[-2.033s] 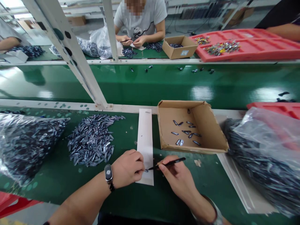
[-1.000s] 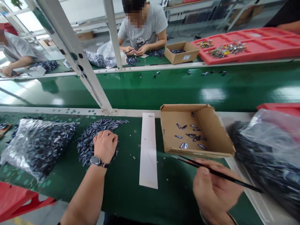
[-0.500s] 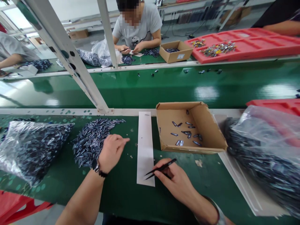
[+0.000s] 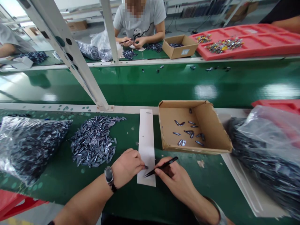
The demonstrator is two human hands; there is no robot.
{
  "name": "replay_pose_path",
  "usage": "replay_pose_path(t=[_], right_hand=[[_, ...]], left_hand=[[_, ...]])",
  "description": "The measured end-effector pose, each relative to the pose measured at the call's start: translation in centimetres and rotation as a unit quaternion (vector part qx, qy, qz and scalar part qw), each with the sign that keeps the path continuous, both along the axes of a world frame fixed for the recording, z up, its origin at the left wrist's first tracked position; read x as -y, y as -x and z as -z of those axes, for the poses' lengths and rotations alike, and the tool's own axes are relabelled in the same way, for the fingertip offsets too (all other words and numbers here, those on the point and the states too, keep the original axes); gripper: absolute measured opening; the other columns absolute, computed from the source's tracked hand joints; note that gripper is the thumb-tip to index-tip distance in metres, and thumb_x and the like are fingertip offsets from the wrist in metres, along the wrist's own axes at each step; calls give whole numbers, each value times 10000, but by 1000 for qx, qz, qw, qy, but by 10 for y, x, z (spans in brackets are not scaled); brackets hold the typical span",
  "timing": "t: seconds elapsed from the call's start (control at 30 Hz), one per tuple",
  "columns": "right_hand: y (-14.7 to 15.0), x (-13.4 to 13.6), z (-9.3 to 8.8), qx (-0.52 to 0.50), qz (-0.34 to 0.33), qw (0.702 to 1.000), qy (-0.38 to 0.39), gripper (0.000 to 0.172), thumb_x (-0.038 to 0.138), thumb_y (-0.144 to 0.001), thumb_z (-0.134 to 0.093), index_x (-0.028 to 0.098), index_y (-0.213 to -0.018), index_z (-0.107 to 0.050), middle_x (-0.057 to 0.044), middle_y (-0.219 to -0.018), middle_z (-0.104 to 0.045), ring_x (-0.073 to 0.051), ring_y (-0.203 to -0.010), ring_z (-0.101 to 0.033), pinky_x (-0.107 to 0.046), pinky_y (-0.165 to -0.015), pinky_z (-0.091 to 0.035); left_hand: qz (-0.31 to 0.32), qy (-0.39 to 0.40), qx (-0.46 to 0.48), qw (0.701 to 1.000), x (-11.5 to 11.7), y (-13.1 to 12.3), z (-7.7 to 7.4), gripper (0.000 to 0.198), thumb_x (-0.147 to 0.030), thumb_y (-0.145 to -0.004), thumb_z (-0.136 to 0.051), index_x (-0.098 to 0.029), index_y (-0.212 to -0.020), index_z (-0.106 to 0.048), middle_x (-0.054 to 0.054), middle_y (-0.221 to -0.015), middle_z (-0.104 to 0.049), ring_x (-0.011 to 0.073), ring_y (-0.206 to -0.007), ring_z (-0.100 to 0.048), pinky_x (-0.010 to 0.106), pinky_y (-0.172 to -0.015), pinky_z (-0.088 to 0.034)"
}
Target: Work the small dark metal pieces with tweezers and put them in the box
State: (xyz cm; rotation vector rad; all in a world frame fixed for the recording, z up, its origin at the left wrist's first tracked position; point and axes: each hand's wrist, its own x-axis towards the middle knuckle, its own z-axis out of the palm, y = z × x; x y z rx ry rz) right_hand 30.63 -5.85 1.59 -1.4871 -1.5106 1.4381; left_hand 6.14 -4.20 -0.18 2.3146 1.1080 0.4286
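the left hand (image 4: 127,167) and right hand (image 4: 177,180) are close together at six o'clock, over a white paper strip (image 4: 146,140). the right hand pinches black tweezers (image 4: 161,166). a small dark piece (image 4: 146,167) sits by the left hand. a cardboard box (image 4: 206,125) sits at one o'clock.

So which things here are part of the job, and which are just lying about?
Part of the job: left hand pinching a small metal piece; right hand holding black tweezers; white paper strip.

Just nearby: loose pile of metal pieces; cardboard box; plastic bags; red tray.
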Motion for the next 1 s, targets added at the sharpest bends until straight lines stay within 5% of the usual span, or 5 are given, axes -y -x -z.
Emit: replay_pose_path(t=[0.43,0.7,1.0], right_hand=[[2,1,5,-31,36,999,-19,304,554,-872,-861,284,-844,-724,-29,-728,-790,-259,-622,-782,-376,-571,-668],[-2,1,15,-116,140,983,21,561,799,-769,-890,298,-861,-653,-64,-798,-846,-314,-722,-859,-431,-659,-723],[1,3,17,-98,147,984,-18,526,805,-817,-849,316,-853,-657,-76,-818,-880,-324,-743,-873,-457,-667,-740]], left_hand=[[-16,15,14,1000,1,3,-4,153,-168,-1019,-731,-194,-906,-830,60,-889,-731,231,-889,-694,353,-859,-590],[-17,23,19,999,2,2,-5,144,-138,-983,-743,-200,-898,-841,78,-900,-748,239,-894,-693,367,-853,-590],[-14,19,13,1000,3,0,-5,164,-139,-987,-725,-192,-873,-830,76,-871,-736,241,-881,-696,377,-848,-598]])
